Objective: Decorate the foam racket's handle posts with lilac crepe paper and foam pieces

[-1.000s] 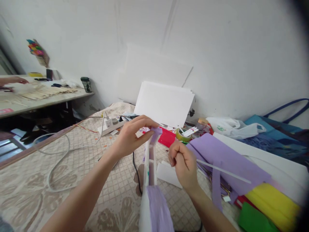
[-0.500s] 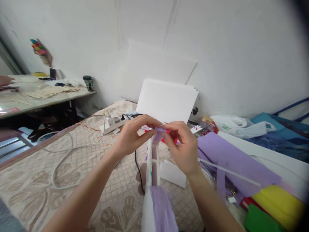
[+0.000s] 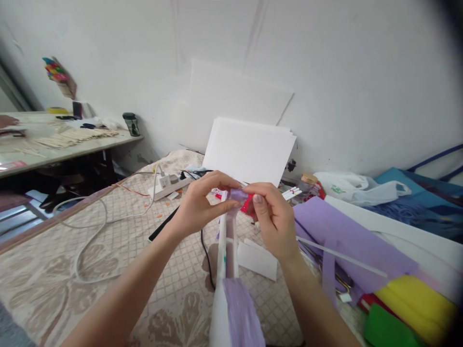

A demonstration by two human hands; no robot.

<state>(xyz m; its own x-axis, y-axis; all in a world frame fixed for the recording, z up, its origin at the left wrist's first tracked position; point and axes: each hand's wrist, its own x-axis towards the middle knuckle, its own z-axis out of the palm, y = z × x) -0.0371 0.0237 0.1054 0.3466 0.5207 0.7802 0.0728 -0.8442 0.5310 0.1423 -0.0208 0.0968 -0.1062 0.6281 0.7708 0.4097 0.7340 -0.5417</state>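
A long white frame [image 3: 223,262] with an open middle stretches away from me, its near part wrapped in crinkled purple paper [image 3: 243,313]. At its far end a purple paper strip [image 3: 236,194] lies across the frame. My left hand [image 3: 202,200] is closed on that strip and the frame's end, thumb on the near side and fingers beyond. My right hand [image 3: 275,217] is at the strip's right edge, index finger against it, fingers curled and thumb drawn back from the paper. Its other fingertips are hidden. Behind the hands shows something red [image 3: 247,204].
Folded white paper [image 3: 257,260] lies right of the frame. Purple sheets [image 3: 347,236], scissors [image 3: 343,282], and yellow [image 3: 415,301] and green pieces [image 3: 388,327] are at right. A power strip [image 3: 170,185] with cables is at left. White boards [image 3: 249,149] lean against the wall.
My right thumb has come off the purple strip and moved slightly right. My left hand stays at the frame's far end.
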